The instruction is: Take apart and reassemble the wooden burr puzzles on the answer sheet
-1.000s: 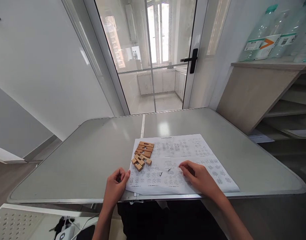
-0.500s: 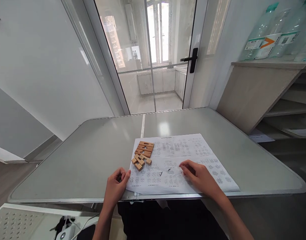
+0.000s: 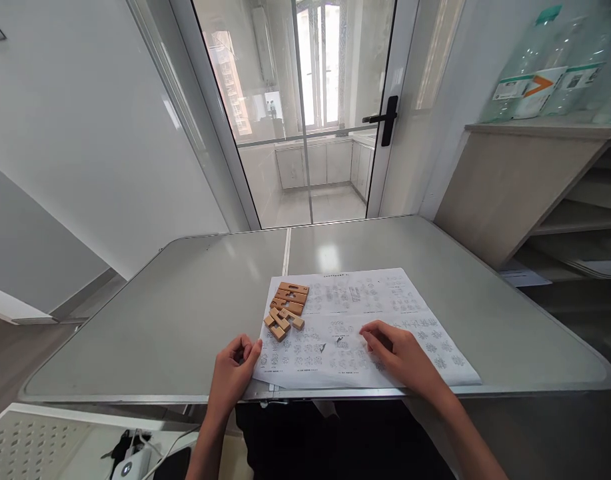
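Note:
A large printed sheet [image 3: 370, 367] covered in small diagrams lies on the table in front of me. On its left part, notched wooden puzzle pieces [image 3: 292, 298] lie side by side in a flat, darker brown group. Just nearer to me is a small heap of lighter notched wooden pieces [image 3: 280, 325], some resting over others. My left hand [image 3: 235, 363] rests at the sheet's left edge, fingers curled in and thumb pointing at the paper, with nothing visible in it. Loosely closed, my right hand [image 3: 398, 350] lies on the sheet's right half, apart from the wooden pieces.
The grey-green table [image 3: 135, 320] has a metal rim and a seam. Behind it stands a glass door with a black handle [image 3: 385, 120]. Plastic bottles [image 3: 525, 67] stand on the shelf unit [image 3: 525, 180] at right. A white charger [image 3: 132, 463] with cables sits low at left.

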A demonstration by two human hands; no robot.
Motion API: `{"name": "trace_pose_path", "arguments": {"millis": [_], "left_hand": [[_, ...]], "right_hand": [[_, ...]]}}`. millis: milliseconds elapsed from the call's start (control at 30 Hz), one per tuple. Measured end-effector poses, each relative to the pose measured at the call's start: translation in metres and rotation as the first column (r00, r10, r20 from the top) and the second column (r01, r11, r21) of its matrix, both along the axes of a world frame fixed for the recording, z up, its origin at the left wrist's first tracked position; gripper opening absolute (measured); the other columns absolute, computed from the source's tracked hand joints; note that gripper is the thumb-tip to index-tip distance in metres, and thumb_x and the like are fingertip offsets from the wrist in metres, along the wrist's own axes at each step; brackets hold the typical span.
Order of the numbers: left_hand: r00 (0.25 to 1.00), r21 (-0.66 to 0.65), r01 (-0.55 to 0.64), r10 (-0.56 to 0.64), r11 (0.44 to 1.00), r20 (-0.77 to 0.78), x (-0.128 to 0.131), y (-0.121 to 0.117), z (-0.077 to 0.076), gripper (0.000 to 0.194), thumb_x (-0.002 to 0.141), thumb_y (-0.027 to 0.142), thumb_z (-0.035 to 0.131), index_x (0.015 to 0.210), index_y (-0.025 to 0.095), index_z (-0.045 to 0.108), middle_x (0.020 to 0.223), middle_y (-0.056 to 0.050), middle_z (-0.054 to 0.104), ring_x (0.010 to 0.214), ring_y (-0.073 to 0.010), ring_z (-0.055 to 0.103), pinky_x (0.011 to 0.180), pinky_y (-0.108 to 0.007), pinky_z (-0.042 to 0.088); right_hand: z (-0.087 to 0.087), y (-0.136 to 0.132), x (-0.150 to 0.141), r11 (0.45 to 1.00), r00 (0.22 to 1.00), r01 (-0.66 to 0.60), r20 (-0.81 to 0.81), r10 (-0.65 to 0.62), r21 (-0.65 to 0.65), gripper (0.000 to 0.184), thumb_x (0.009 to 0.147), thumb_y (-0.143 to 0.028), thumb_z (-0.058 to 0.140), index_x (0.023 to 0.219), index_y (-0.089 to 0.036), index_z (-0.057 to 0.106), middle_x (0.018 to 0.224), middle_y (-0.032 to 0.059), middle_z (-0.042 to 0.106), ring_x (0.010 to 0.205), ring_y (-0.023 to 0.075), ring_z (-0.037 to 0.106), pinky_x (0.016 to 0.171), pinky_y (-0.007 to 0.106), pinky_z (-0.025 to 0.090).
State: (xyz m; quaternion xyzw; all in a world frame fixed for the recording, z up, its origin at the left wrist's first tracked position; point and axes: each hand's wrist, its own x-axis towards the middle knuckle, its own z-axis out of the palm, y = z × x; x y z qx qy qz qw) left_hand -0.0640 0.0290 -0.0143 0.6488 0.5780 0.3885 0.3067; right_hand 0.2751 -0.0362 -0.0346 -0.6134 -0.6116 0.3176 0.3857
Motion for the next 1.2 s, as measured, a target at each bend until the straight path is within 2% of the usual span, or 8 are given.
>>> {"name": "trace_pose_path", "arguments": {"millis": [400,633,800,933,1033,1100,1200], "left_hand": [[1.0,0.008,-0.002,0.002,1.0,-0.008,0.002,-0.002,0.002,0.048,0.085,0.053,0.061,0.063,0.023,0.031,0.064,0.006,0.03,0.058,-0.0116,0.03,0.053,-0.021,0.03],[1.0,0.0,0.0,0.0,1.0,-0.01,0.002,-0.003,0.002,0.047,0.086,0.05,0.062,0.063,0.023,0.032,0.063,0.006,0.031,0.057,-0.0115,0.032,0.054,-0.021,0.031],[0.998,0.057,0.016,-0.012,0.998,-0.068,0.011,0.005,0.011,0.039,0.087,0.051,0.063,0.067,0.023,0.044,0.066,0.004,0.047,0.06,-0.0136,0.046,0.059,-0.023,0.04],[0.964,0.164,0.094,-0.049,0.982,-0.26,0.025,0.03,0.027,0.027,0.088,0.049,0.064,0.088,0.022,0.061,0.086,-0.002,0.066,0.075,-0.0192,0.06,0.072,-0.03,0.05],[0.927,0.152,0.153,-0.089,0.976,-0.365,0.038,0.051,0.032,0.036,0.087,0.048,0.066,0.111,0.02,0.063,0.115,-0.01,0.068,0.103,-0.0275,0.066,0.084,-0.036,0.054],[0.892,0.136,0.171,-0.095,0.976,-0.441,0.05,0.06,0.027,0.047,0.086,0.045,0.068,0.125,0.019,0.061,0.128,-0.015,0.065,0.119,-0.0327,0.063,0.096,-0.043,0.052],[0.826,0.126,0.164,-0.066,0.978,-0.56,0.072,0.065,0.009,0.061,0.089,0.045,0.067,0.141,0.016,0.053,0.148,-0.021,0.055,0.139,-0.0396,0.05,0.114,-0.053,0.041]], "right_hand": [[-0.003,0.002,0.001,1.0,1.0,-0.003,0.011,0.003,-0.007,0.047,0.1,-0.062,0.046,0.101,-0.023,0.071,0.076,0.0032,0.071,0.068,0.021,0.063,0.065,0.032,0.049],[-0.002,0.001,0.001,1.0,1.0,-0.004,0.007,0.004,-0.012,0.043,0.1,-0.059,0.047,0.1,-0.024,0.071,0.077,0.0026,0.071,0.068,0.0202,0.062,0.064,0.032,0.048],[-0.002,0.001,0.001,1.0,1.0,0.002,0.002,-0.002,-0.024,0.043,0.1,-0.06,0.048,0.1,-0.024,0.072,0.078,0.0033,0.072,0.066,0.02,0.061,0.064,0.033,0.05],[-0.003,0.001,0.002,1.0,1.0,-0.008,0.003,0.008,-0.014,0.045,0.1,-0.062,0.046,0.101,-0.024,0.071,0.078,0.0037,0.071,0.068,0.0209,0.062,0.065,0.033,0.05],[-0.003,0.001,0.002,1.0,1.0,0.001,0.0,-0.001,-0.008,0.041,0.101,-0.059,0.047,0.101,-0.025,0.07,0.078,0.0022,0.071,0.068,0.0199,0.061,0.066,0.032,0.049],[-0.004,0.0,0.001,1.0,1.0,0.0,0.001,0.0,-0.005,0.039,0.102,-0.056,0.048,0.1,-0.025,0.07,0.076,0.0009,0.07,0.066,0.019,0.06,0.064,0.031,0.047],[-0.004,0.001,0.002,1.0,1.0,-0.007,-0.003,0.007,0.004,0.037,0.102,-0.054,0.049,0.1,-0.025,0.07,0.075,0.0003,0.069,0.065,0.0186,0.059,0.064,0.03,0.046]]}}
